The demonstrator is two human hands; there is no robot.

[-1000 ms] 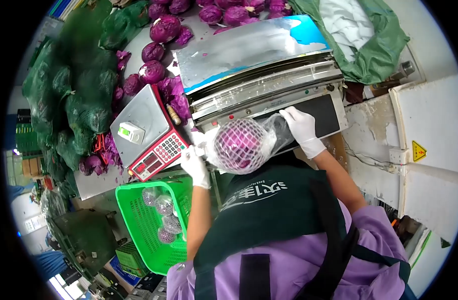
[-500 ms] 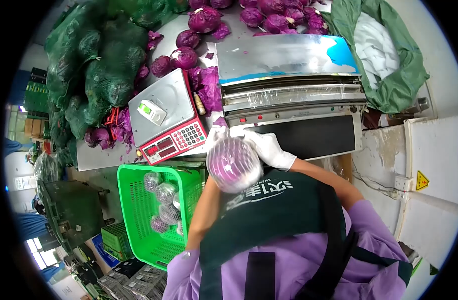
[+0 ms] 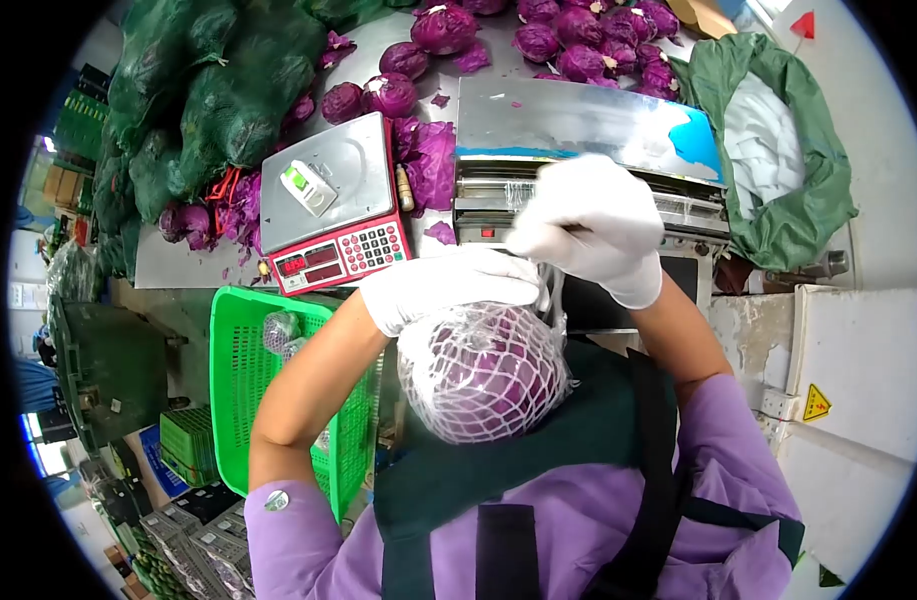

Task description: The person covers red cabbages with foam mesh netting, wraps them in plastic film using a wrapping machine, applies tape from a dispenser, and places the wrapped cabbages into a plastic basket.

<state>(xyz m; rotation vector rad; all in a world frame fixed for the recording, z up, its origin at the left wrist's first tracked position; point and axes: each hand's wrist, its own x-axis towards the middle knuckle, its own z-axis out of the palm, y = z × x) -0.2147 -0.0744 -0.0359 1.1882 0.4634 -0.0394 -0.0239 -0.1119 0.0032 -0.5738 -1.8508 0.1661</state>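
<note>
A purple cabbage (image 3: 483,375) in a white mesh net, with clear film about it, is held close against my apron. My left hand (image 3: 458,285), in a white glove, lies over its far side with fingers together, gripping the wrapped cabbage. My right hand (image 3: 593,225), also gloved, is closed and raised just beyond it, in front of the wrapping machine (image 3: 588,110). A twisted strand of the wrapping runs from the cabbage up toward my right hand. What sits inside its fingers is hidden.
A red scale (image 3: 328,190) with a small white-and-green device (image 3: 308,187) stands left of the machine. Loose purple cabbages (image 3: 443,28) lie at the back. Green mesh sacks (image 3: 248,95) fill the far left. A green basket (image 3: 243,400) holding wrapped cabbages is below the scale.
My right hand has lifted off the cabbage, up and to the right, and closed. My left hand has come over the cabbage's far side. The cabbage appears larger, its mesh more visible.
</note>
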